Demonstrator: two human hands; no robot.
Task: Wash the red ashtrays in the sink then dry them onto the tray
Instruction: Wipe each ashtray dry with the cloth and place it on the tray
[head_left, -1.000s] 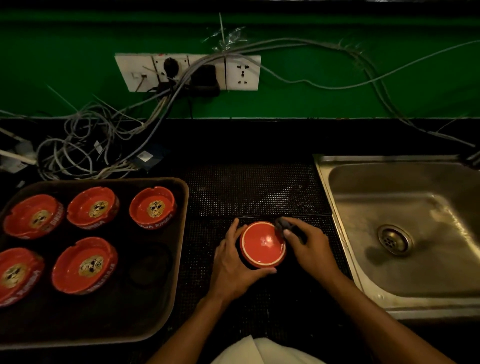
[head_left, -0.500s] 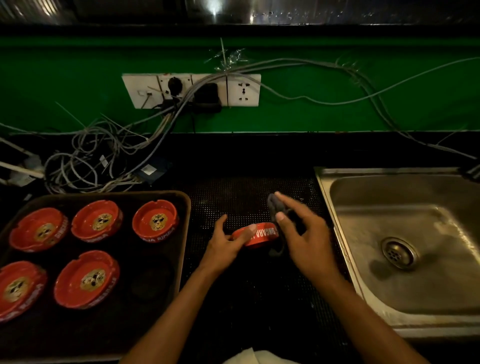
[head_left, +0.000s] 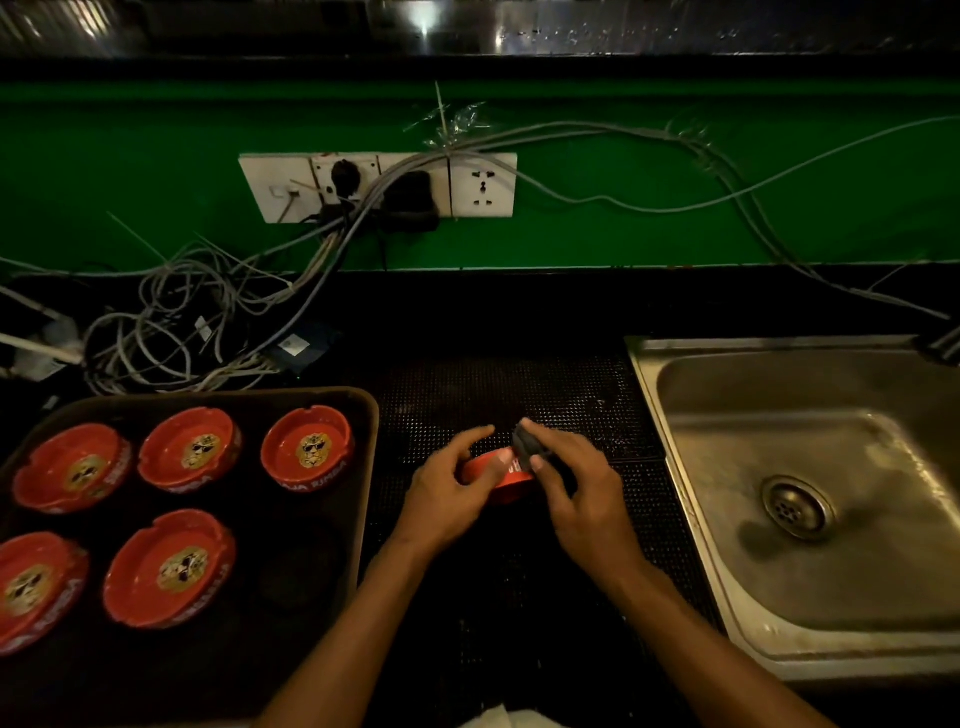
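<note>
A: Item one, centre of frame?
B: One red ashtray (head_left: 493, 478), held on edge over the dark mat (head_left: 519, 395) on the counter (head_left: 467, 312). Left hand (head_left: 447, 499) grips its near side, fingers curled round the rim. Right hand (head_left: 576, 493) pinches a dark cloth (head_left: 524, 447) against the ashtray's right end, fingers clenched on the cloth.

A: Lower left of frame?
B: One brown tray (head_left: 363, 467). Five red ashtrays upright in it: three in the back row (head_left: 189, 449), two in the front row (head_left: 169, 569). Each carries a printed emblem inside. The tray's front right spot holds none.

A: Right of frame?
B: One steel sink (head_left: 727, 519), drain (head_left: 795, 506) at its middle.

A: Upper frame?
B: Green wall (head_left: 675, 234), white socket strip (head_left: 379, 187), grey cables (head_left: 171, 322) trailing down to the counter at left.
</note>
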